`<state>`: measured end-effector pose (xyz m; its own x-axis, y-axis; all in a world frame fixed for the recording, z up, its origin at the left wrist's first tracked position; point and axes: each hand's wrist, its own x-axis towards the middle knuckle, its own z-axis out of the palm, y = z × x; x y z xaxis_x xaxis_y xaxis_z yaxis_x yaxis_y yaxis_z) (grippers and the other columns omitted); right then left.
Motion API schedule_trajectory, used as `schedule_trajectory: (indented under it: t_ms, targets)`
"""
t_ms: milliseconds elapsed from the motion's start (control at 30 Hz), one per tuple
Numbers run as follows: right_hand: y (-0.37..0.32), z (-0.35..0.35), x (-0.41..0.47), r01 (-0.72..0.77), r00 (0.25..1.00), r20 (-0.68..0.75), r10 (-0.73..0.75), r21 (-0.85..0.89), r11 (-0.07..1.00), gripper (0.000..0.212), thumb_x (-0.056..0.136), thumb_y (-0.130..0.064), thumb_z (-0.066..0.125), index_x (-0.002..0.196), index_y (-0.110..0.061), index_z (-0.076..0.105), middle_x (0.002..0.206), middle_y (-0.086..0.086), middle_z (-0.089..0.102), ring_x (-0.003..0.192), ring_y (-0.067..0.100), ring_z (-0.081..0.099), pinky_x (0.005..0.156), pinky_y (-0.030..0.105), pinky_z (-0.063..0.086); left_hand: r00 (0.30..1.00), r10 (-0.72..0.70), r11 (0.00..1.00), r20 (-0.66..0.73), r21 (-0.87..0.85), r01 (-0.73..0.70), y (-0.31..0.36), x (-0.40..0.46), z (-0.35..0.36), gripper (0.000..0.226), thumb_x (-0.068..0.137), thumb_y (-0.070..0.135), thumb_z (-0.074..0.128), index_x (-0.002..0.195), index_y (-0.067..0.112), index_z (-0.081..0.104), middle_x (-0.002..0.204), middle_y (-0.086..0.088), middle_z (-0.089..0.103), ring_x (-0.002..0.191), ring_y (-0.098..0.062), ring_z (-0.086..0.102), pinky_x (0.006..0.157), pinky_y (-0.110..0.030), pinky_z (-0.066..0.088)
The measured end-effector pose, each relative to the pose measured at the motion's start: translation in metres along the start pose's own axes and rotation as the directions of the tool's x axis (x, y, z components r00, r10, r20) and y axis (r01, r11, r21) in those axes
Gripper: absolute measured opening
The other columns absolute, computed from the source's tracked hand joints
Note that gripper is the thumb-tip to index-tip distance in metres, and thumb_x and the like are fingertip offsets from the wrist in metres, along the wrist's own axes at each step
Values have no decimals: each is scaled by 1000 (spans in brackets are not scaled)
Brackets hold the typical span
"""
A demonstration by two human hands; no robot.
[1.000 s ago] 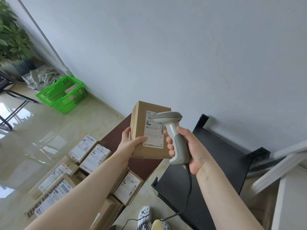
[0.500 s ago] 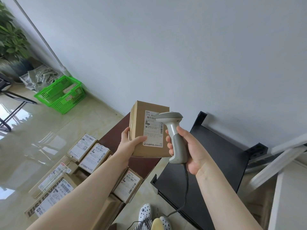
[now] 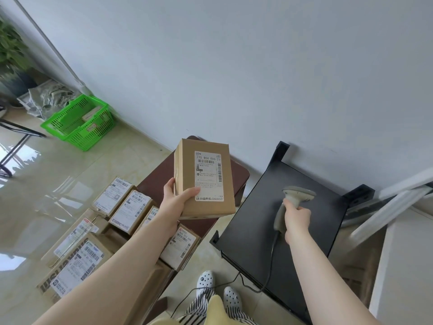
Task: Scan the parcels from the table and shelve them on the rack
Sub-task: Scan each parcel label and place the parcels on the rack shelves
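Observation:
My left hand (image 3: 174, 202) grips a brown cardboard parcel (image 3: 185, 177) by its lower left corner, holding it upright above the dark brown table (image 3: 239, 179) with its white label facing me. My right hand (image 3: 295, 218) holds a grey barcode scanner (image 3: 294, 198) by the handle, low over the black rack's top shelf (image 3: 257, 242), well to the right of the parcel. The scanner's cord hangs down toward the floor. Several more labelled parcels (image 3: 127, 211) lie on the table under my left arm.
A green plastic basket (image 3: 78, 121) stands on the glossy floor by the wall at the left, with a plant and grey bags behind it. White frame parts (image 3: 389, 207) lean at the right of the rack. My feet (image 3: 218, 287) are between table and rack.
My right hand has swung the scanner away from the parcel's label, down and right over the black shelf. The parcel stays in my left hand, its label now fully uncovered.

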<state>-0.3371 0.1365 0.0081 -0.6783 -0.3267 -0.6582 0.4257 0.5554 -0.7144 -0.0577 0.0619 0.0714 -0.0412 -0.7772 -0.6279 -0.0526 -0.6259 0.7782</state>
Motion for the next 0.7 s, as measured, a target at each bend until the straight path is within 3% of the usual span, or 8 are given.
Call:
schedule_trajectory:
  t_ms: [67, 200, 333, 500, 700]
  targets:
    - [12, -2, 12, -18, 999, -30, 17, -12, 1000, 49, 90, -30, 69, 127, -5, 50, 121, 12, 60, 107, 31, 58, 86, 37, 45, 1000, -5, 1000, 17, -1, 5, -3, -3, 2, 101, 76, 31, 85, 154, 36, 22, 132, -2, 60, 109, -24, 68, 78, -38, 58]
    - [27, -2, 27, -1, 999, 33, 5, -115, 993, 47, 88, -22, 73, 125, -4, 51, 119, 10, 60, 101, 27, 55, 82, 33, 41, 999, -3, 1000, 49, 27, 2, -5, -8, 7, 120, 51, 46, 89, 152, 41, 24, 131, -2, 62, 111, -25, 68, 94, -47, 58]
    - [39, 2, 33, 38, 998, 66, -25, -210, 977, 41, 85, -23, 75, 118, -4, 58, 117, 12, 64, 102, 27, 57, 78, 30, 38, 998, -7, 999, 69, 32, 5, -9, -11, 12, 119, 49, 47, 90, 149, 45, 26, 133, -2, 61, 113, -27, 68, 95, -53, 57]
    - [45, -3, 33, 56, 998, 39, -48, -260, 964, 38, 87, -33, 75, 107, -6, 58, 104, 8, 61, 95, 25, 53, 81, 34, 42, 997, 8, 1000, 71, 13, -9, -16, -21, 22, 115, 50, 45, 90, 147, 44, 28, 131, -2, 62, 112, -28, 68, 95, -56, 56]
    - [46, -13, 35, 95, 995, 61, -79, -352, 931, 49, 83, -46, 74, 107, -5, 65, 101, 11, 70, 96, 32, 62, 82, 38, 48, 997, 49, 999, 53, -19, -48, -22, -38, 29, 113, 55, 43, 88, 149, 41, 26, 132, -1, 61, 110, -24, 69, 93, -51, 59]
